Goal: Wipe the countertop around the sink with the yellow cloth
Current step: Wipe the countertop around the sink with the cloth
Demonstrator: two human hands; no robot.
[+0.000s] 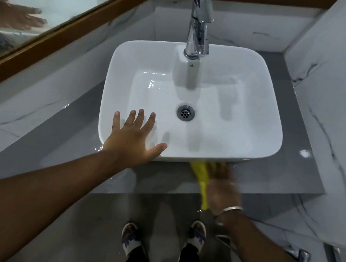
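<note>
One sink (262, 111), one tap (199, 26), one yellow cloth (201, 177), two hands, two sandals.

The left hand (133, 136) lies flat with the palm down, fingers straight and spread, the thumb stretched out to the right. Its fingertips point to the far side, and the bare left forearm runs from the near left corner diagonally up to it, the wrist straight. The right hand (222, 189) is blurred; it sits to the right and nearer, back of the hand upward, fingers pointing to the far side and bent downward at their ends. How firmly its fingers curl cannot be made out through the blur. A metal bangle (229, 209) circles the right wrist, and the bare right forearm enters from the near right corner.
</note>
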